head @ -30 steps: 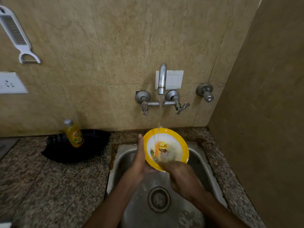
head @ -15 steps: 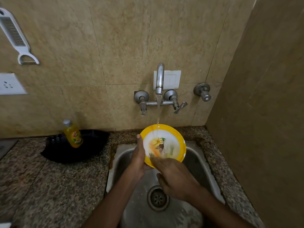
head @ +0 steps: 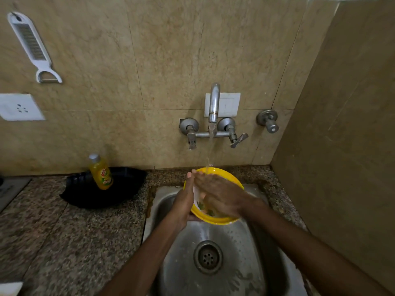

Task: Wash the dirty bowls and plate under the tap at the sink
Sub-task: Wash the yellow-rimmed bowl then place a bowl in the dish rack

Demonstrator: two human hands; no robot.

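Observation:
A yellow-rimmed bowl (head: 215,218) with a white printed inside is held tilted over the steel sink (head: 245,253), under the running tap (head: 214,103). My left hand (head: 183,201) grips the bowl's left edge from behind. My right hand (head: 220,195) lies flat across the inside of the bowl, fingers stretched to its upper left rim, covering most of the picture. Water falls onto the top rim by my fingertips.
A black dish (head: 119,189) with a yellow soap bottle (head: 100,171) stands on the granite counter (head: 64,242) left of the sink. A wall (head: 342,146) closes in on the right. A peeler (head: 32,45) and a socket (head: 19,107) are on the back wall.
My right hand has moved up from the bowl's lower edge across its inside to the upper left rim. The bowl stays under the stream in my left hand.

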